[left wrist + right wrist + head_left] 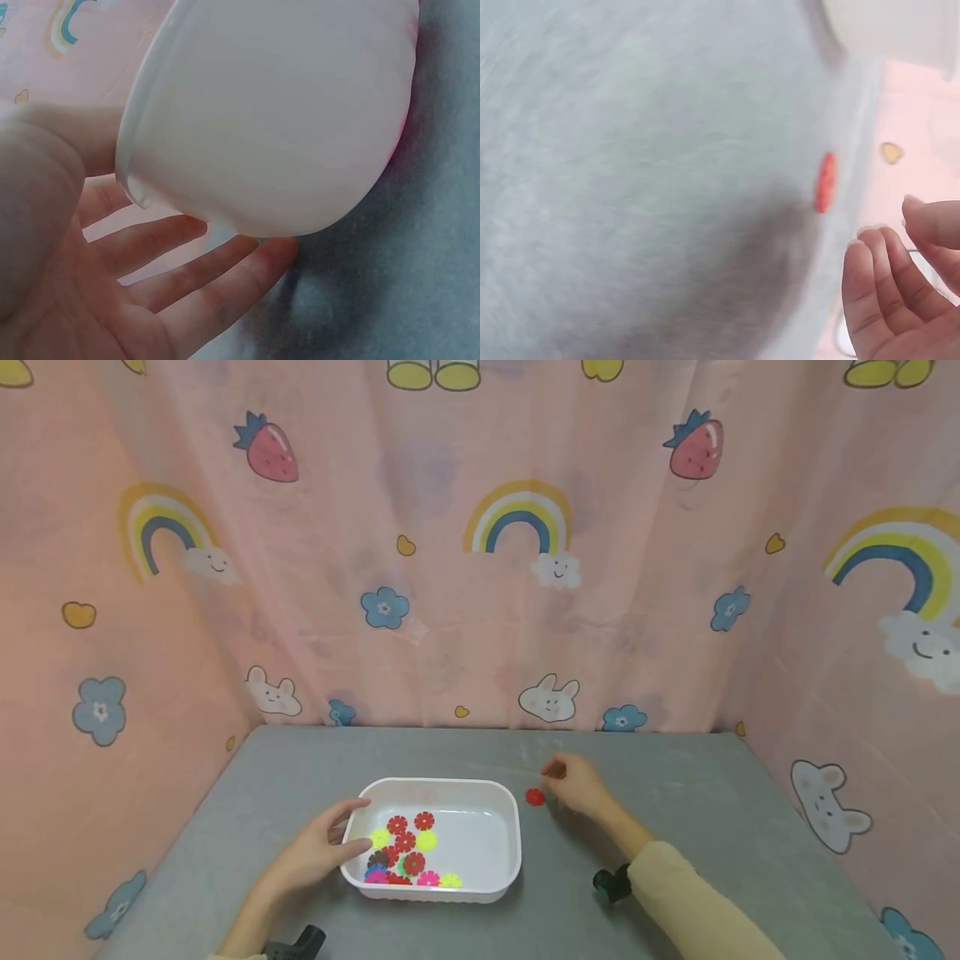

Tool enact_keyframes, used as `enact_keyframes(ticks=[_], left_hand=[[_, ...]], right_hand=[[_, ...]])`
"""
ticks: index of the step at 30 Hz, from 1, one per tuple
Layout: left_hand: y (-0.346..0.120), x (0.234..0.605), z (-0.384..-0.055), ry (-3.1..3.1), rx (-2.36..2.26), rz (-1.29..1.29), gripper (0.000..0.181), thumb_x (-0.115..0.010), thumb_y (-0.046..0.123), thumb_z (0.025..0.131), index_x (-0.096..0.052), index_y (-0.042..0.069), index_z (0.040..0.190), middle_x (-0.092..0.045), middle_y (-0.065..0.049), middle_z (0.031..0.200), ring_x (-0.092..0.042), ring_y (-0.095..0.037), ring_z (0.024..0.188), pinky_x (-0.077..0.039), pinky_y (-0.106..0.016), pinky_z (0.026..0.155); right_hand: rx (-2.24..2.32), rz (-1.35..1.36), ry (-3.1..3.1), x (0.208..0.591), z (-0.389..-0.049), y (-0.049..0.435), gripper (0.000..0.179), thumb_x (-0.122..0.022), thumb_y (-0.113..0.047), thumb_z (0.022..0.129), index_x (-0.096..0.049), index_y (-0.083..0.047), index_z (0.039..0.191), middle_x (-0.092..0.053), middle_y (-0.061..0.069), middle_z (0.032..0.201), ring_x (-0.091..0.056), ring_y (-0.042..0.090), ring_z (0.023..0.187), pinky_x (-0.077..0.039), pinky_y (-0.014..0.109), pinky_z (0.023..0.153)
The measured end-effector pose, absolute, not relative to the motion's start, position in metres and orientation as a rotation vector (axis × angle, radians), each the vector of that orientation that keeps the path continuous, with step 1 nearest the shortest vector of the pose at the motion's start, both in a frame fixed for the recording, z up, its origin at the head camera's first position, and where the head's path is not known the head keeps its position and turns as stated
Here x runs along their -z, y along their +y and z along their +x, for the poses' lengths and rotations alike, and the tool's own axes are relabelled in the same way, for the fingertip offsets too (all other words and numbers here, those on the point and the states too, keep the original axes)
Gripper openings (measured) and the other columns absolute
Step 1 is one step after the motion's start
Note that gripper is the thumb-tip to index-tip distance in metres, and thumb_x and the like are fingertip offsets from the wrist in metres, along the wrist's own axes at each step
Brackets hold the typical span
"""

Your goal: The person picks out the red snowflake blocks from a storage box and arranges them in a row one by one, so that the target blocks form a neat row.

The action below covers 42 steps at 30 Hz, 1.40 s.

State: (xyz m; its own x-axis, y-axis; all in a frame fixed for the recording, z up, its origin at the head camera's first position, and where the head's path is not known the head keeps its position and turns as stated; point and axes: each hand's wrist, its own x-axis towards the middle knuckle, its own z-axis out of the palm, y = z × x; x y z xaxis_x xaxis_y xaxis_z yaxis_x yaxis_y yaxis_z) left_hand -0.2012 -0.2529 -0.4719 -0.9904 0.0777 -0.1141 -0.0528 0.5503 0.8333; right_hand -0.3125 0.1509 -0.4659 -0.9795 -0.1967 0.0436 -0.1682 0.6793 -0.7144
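A white plastic basin [487, 893] stands on the table with several small notched plastic discs inside, red, yellow, pink, blue, dark and green, mostly in its left half. My left hand [318, 846] holds the basin's left end, the thumb over the rim; in the left wrist view the fingers [225, 289] reach to the outer wall. Right of the basin a single red notched disc [535, 797] lies on the table. Just beside that disc my right hand [577, 785] hovers with nothing in it. The right wrist view shows its fingers [889, 289] and thumb apart.
The grey table [720, 827] reaches back to a pink patterned curtain [450, 652], which also hangs along both sides. A dark strap device [611, 885] sits at the right wrist and another [296, 945] at the left.
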Motion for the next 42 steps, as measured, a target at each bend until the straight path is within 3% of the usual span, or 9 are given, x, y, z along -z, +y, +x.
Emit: enact_keyframes(ticks=[5,10,22,42], left_hand=[[-0.253,0.472,-0.201,2.646,-1.423,0.029,0.063,-0.078,0.029,0.09,-0.052,0.012,0.145,-0.043,-0.023,0.155,-0.049,-0.048,0.134,-0.049,-0.056,0.103],[-0.252,0.472,-0.202,2.646,-1.428,0.036,0.063,-0.078,0.029,0.091,-0.052,0.012,0.146,-0.041,-0.024,0.155,-0.048,-0.049,0.135,-0.048,-0.057,0.104],[-0.252,0.471,-0.2,2.631,-1.442,0.033,0.064,-0.078,0.028,0.091,-0.051,0.012,0.146,-0.041,-0.024,0.155,-0.049,-0.049,0.134,-0.048,-0.056,0.103],[-0.255,0.472,-0.201,2.589,-1.49,0.034,0.061,-0.077,0.027,0.092,-0.052,0.014,0.146,-0.041,-0.024,0.155,-0.049,-0.05,0.134,-0.049,-0.057,0.102]], right_hand=[[1.185,-0.321,2.875,0.452,-0.307,0.149,0.016,-0.069,-0.013,0.096,-0.069,-0.003,0.109,-0.069,0.009,0.104,-0.063,0.024,0.091,-0.061,0.037,0.078],[1.225,-0.362,2.88,0.436,-0.296,0.141,0.018,-0.07,-0.017,0.096,-0.07,-0.006,0.11,-0.07,0.008,0.108,-0.064,0.026,0.099,-0.061,0.04,0.083],[1.317,-0.501,2.819,0.412,-0.262,0.096,0.011,-0.072,-0.015,0.095,-0.071,-0.011,0.106,-0.067,-0.001,0.095,-0.062,0.017,0.086,-0.06,0.031,0.073],[1.281,-0.813,2.671,0.431,-0.236,0.033,0.009,-0.077,-0.016,0.091,-0.072,-0.014,0.098,-0.063,-0.009,0.086,-0.057,0.011,0.081,-0.052,0.023,0.068]])
